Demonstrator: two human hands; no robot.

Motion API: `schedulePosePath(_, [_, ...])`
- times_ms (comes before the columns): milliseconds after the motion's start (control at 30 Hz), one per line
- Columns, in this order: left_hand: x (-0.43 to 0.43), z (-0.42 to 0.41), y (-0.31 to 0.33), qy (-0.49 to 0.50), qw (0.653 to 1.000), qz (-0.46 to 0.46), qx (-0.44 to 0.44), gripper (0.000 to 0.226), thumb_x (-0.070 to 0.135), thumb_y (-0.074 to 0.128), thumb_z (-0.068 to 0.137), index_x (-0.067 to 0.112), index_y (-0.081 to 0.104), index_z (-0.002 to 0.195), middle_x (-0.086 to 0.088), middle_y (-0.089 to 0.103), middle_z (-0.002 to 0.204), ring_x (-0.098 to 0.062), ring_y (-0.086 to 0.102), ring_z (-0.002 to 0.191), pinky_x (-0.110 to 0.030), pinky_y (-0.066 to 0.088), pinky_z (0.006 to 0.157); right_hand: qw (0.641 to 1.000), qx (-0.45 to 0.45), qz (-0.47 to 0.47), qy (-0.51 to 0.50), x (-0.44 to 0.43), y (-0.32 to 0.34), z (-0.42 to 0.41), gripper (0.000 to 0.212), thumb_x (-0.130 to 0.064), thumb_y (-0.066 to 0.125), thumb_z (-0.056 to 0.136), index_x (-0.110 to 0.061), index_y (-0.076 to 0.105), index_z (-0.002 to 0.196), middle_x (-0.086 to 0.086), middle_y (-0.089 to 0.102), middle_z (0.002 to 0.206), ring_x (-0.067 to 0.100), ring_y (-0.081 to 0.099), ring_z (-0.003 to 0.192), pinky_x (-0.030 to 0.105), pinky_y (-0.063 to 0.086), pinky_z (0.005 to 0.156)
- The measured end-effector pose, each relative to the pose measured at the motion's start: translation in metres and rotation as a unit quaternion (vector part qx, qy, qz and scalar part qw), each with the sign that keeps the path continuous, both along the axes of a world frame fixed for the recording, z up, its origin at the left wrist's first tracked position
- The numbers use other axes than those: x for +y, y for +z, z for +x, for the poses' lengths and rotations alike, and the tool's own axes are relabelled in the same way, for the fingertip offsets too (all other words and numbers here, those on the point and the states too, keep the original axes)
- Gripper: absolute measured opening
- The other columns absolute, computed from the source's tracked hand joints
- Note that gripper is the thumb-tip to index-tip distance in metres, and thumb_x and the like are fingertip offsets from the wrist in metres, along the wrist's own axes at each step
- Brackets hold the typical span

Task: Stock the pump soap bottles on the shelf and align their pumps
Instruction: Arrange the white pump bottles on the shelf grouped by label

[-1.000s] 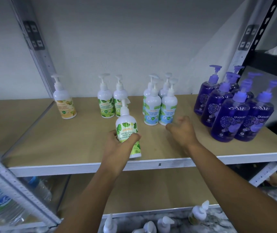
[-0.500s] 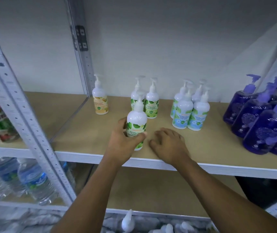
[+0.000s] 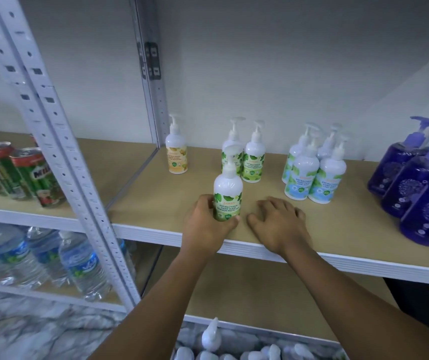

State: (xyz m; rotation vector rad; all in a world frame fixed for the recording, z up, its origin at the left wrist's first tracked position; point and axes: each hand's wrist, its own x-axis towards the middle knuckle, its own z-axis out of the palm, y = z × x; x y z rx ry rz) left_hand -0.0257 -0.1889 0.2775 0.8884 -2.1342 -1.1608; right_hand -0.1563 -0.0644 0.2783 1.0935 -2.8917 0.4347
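Running along grey wall [image 3: 260,61], tan shelf [image 3: 169,198], soap bottle [image 3: 227,188]

bare forearms [image 3: 343,289], bare left hand [image 3: 204,227] and right hand [image 3: 279,224].

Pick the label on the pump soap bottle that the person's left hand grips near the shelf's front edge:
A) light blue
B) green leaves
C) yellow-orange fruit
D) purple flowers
B: the left hand grips a white pump bottle whose label shows green leaves.

Dim, bluish, even light; soft overall blur, wide-angle bending at edges.
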Motion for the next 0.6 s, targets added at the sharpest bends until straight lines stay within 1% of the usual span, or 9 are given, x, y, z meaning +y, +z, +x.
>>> schedulePosePath(67, [-0.006, -0.008, 0.005, 0.014, 0.999, -0.027, -0.033, 0.067, 0.051, 0.085, 0.070, 0.024, 0.055, 0.123, 0.010, 0.066, 0.113, -0.014, 0.063, 0.108, -0.042, 0.052, 0.095, 1.000, 0.005, 0.003, -0.005, 0.000, -0.001, -0.001, 0.060, -0.064, 0.030, 0.091, -0.032, 0.047, 0.139, -0.006, 0.035, 0.156, 0.019, 0.027, 0.143, 0.045, 0.016, 0.116])
schedulePosePath(133, [-0.017, -0.019, 0.008, 0.019, 0.998, -0.026, -0.054, 0.068, 0.057, 0.084, 0.066, 0.027, 0.056, 0.121, 0.010, 0.068, 0.115, -0.016, 0.064, 0.110, -0.042, 0.052, 0.095, 1.000, 0.008, 0.003, -0.008, -0.001, -0.003, -0.003, 0.061, -0.064, 0.029, 0.091, -0.032, 0.047, 0.139, -0.006, 0.035, 0.155, 0.019, 0.027, 0.143, 0.046, 0.016, 0.116])
schedulePosePath(233, [-0.033, -0.036, 0.011, 0.014, 0.998, 0.003, -0.062, 0.067, 0.058, 0.084, 0.063, 0.031, 0.057, 0.119, 0.014, 0.068, 0.119, -0.014, 0.063, 0.114, -0.039, 0.050, 0.099, 1.000, 0.015, -0.002, -0.012, -0.002, -0.004, -0.003, 0.061, -0.065, 0.030, 0.091, -0.032, 0.048, 0.139, -0.007, 0.036, 0.155, 0.019, 0.027, 0.143, 0.046, 0.016, 0.116])
schedulePosePath(300, [-0.039, -0.048, 0.013, 0.016, 0.998, 0.000, -0.062, 0.065, 0.058, 0.083, 0.065, 0.032, 0.058, 0.120, 0.015, 0.068, 0.122, -0.015, 0.062, 0.116, -0.037, 0.048, 0.099, 1.000, 0.019, -0.007, -0.017, -0.003, -0.005, -0.003, 0.059, -0.065, 0.031, 0.091, -0.033, 0.048, 0.138, -0.008, 0.037, 0.154, 0.018, 0.027, 0.143, 0.046, 0.016, 0.116])
schedulePosePath(400, [-0.045, -0.061, 0.011, 0.021, 0.998, -0.013, -0.064, 0.065, 0.062, 0.080, 0.066, 0.034, 0.058, 0.120, 0.016, 0.067, 0.123, -0.015, 0.061, 0.119, -0.043, 0.044, 0.104, 0.999, 0.028, -0.011, -0.020, -0.004, -0.006, -0.004, 0.056, -0.064, 0.034, 0.091, -0.032, 0.050, 0.135, -0.008, 0.039, 0.152, 0.018, 0.029, 0.141, 0.045, 0.016, 0.115])
schedulePosePath(467, [-0.047, -0.067, 0.009, 0.032, 0.996, -0.026, -0.077, 0.064, 0.067, 0.077, 0.067, 0.037, 0.057, 0.121, 0.018, 0.067, 0.124, -0.015, 0.060, 0.120, -0.044, 0.040, 0.105, 0.999, 0.030, -0.010, -0.020, -0.005, -0.006, -0.004, 0.056, -0.064, 0.034, 0.091, -0.032, 0.051, 0.134, -0.008, 0.039, 0.151, 0.018, 0.029, 0.140, 0.045, 0.016, 0.114])
schedulePosePath(600, [-0.049, -0.073, 0.010, 0.048, 0.992, -0.052, -0.105, 0.065, 0.073, 0.070, 0.069, 0.039, 0.055, 0.123, 0.018, 0.065, 0.127, -0.018, 0.057, 0.122, -0.044, 0.034, 0.101, 0.999, 0.030, -0.013, -0.022, -0.005, -0.006, -0.004, 0.055, -0.063, 0.034, 0.092, -0.031, 0.050, 0.134, -0.007, 0.040, 0.150, 0.018, 0.029, 0.140, 0.044, 0.016, 0.114])
